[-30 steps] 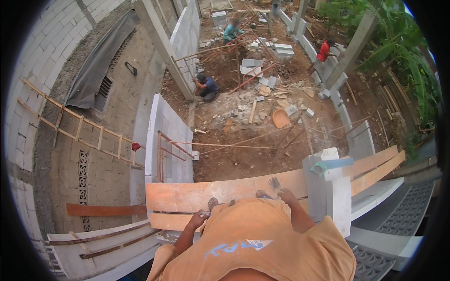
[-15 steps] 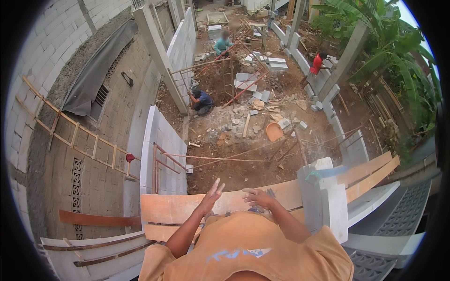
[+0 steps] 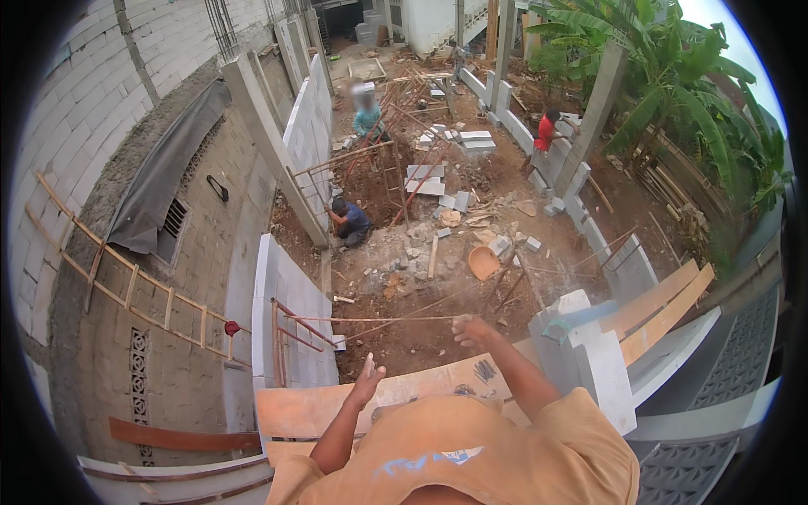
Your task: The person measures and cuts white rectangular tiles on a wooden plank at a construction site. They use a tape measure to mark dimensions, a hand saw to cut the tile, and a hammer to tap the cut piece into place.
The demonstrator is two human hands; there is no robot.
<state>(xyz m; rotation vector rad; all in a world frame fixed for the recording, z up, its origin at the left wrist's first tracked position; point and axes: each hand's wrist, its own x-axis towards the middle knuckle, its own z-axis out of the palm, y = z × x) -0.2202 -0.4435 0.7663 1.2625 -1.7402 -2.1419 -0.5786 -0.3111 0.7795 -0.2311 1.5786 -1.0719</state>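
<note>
My left hand (image 3: 367, 385) is raised above the plywood plank (image 3: 295, 411), open, its fingers stretched upward and touching nothing. Farther forward and to the right, my right hand (image 3: 474, 332) hangs in the air past the plank's far edge. Its fingers are curled in, and no object shows in them. Below that hand, a small cluster of thin dark pieces (image 3: 486, 369) lies on the plank. To the right stands a stack of white blocks (image 3: 585, 358), with a blue-green flat thing (image 3: 581, 320) lying across it, its kind unclear.
The ground lies well below the plank. A rusty scaffold frame (image 3: 290, 337) stands beside the white block wall (image 3: 282, 303). Several people work below, including one in dark blue (image 3: 352, 225) and one in red (image 3: 545, 133). An orange basin (image 3: 484, 263) sits amid rubble.
My hands have moved apart: the right went forward with its fingers curling, the left dropped slightly nearer me. The view has shifted, and the person in teal now stands more upright.
</note>
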